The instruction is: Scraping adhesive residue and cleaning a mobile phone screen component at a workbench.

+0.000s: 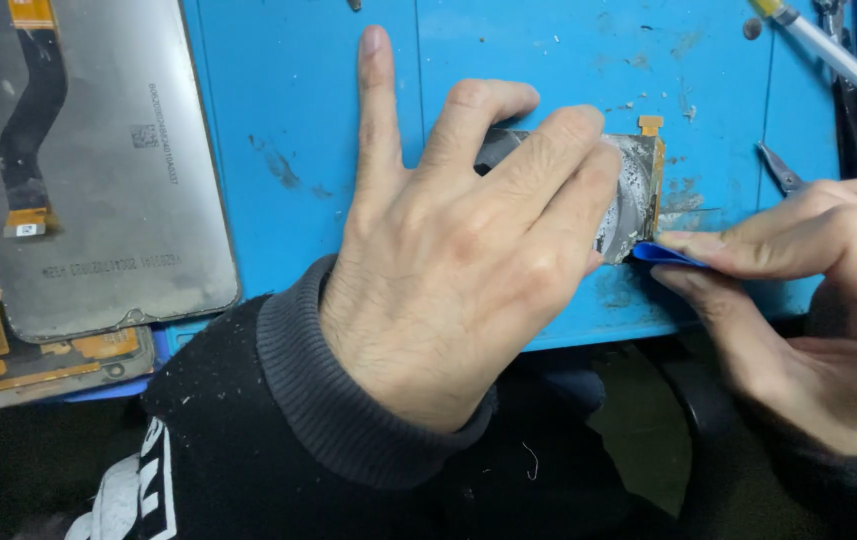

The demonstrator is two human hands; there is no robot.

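Your left hand (448, 250) lies flat and spread over a small grey display panel (633, 190), pressing it down onto the blue work mat (288, 120). It is not closed around anything; the palm and three fingers bear on the panel, while the index finger points away from you and rests on bare mat. Only the panel's far right end shows past your fingertips: a scuffed, silvery face with an orange flex strip along its edge.

Your right hand (808, 290) pinches a thin blue plastic pick (663, 253) between thumb and forefinger. The tip of the pick sits at the near right corner of the panel, touching its edge just beside your left fingertips.

The mat under the grip is worn, with dark smudges and pale crumbs scattered beyond the panel. Its near edge ends just below your left knuckles, and below that you see only dark clothing and shadow.

Well to the left of the pressing hand, a larger phone screen assembly (98, 170) lies face down, grey-backed, with a black flex cable running along it. It rests partly on a phone frame (48, 360) with copper-coloured parts. Beyond your right hand, a white-barrelled tool (843, 62) lies slanted, and the tips of metal tweezers (778, 168) show just above your knuckles.
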